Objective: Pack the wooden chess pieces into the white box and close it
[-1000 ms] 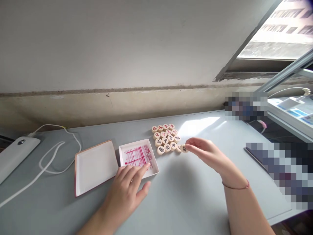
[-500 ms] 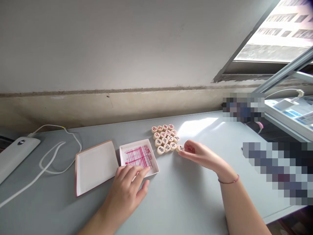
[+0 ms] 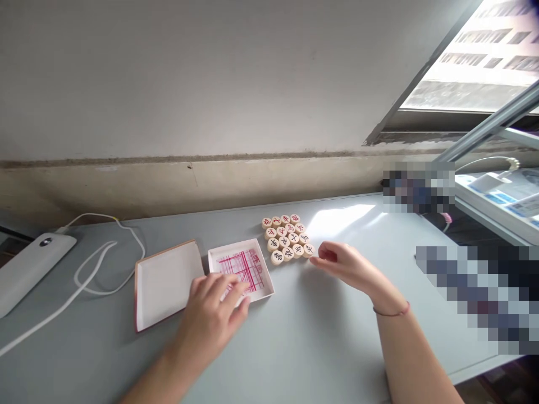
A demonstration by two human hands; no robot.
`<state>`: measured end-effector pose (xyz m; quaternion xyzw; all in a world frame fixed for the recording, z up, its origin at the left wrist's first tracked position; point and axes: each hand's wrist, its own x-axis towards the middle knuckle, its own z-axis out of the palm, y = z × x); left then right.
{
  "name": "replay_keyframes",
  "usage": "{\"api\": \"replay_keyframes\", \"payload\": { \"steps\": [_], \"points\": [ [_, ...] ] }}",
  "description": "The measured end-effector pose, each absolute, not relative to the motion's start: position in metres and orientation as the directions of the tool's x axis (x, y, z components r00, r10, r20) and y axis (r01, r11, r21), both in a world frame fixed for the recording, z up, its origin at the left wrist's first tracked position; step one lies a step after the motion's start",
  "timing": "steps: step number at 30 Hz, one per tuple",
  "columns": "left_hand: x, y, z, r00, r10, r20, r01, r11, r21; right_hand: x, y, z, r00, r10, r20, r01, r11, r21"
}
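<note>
Right of the printed box [image 3: 236,247], I find the corner chess piece [image 3: 309,250] aligned with the block of pieces [image 3: 285,238]; half a second ago it jutted out, partly covered by the thumb. The right hand [image 3: 351,270], farther right of the box, is half curled, thumb and forefinger parted, nothing visible between; piece contact undetermined. The left hand [image 3: 214,306], loosely spread, overlies the box's near-left corner; contact unclear. An empty tray [image 3: 168,289] lies left of the box.

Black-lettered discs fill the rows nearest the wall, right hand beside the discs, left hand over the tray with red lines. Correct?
No: the head view shows red-lettered discs nearest the wall and black-lettered discs nearer the camera. The rest holds: right hand beside the discs, left hand over the tray.
</note>
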<state>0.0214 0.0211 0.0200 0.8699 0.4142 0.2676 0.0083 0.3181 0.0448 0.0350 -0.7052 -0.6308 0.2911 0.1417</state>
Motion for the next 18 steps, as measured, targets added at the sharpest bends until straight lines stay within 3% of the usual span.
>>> {"api": "replay_keyframes", "payload": {
  "steps": [3,5,7,9,14,18],
  "points": [
    [0.003,0.033,0.026,0.398,0.819,0.413,0.851,-0.498,0.167,0.296,0.038,0.047,-0.083,0.995,-0.050,0.771,0.032,-0.636],
    [-0.007,0.039,0.028,0.296,0.908,0.295,0.913,-0.360,0.193,0.269,0.036,0.053,-0.227,0.970,0.085,0.755,0.231,-0.614],
    [-0.012,0.041,0.028,0.229,0.964,0.135,0.941,-0.254,0.221,0.238,0.038,0.054,-0.375,0.909,0.183,0.763,0.415,-0.495],
    [-0.011,0.041,0.028,0.222,0.975,0.013,0.949,-0.219,0.228,0.212,0.045,0.050,-0.502,0.845,0.184,0.781,0.535,-0.321],
    [-0.002,0.037,0.022,0.238,0.970,-0.041,0.949,-0.223,0.223,0.182,0.068,0.029,-0.561,0.826,0.047,0.827,0.562,-0.002],
    [-0.003,0.037,0.018,0.228,0.973,-0.026,0.956,-0.219,0.194,0.175,0.073,0.017,-0.502,0.865,0.018,0.865,0.502,0.030]
  ]
}}
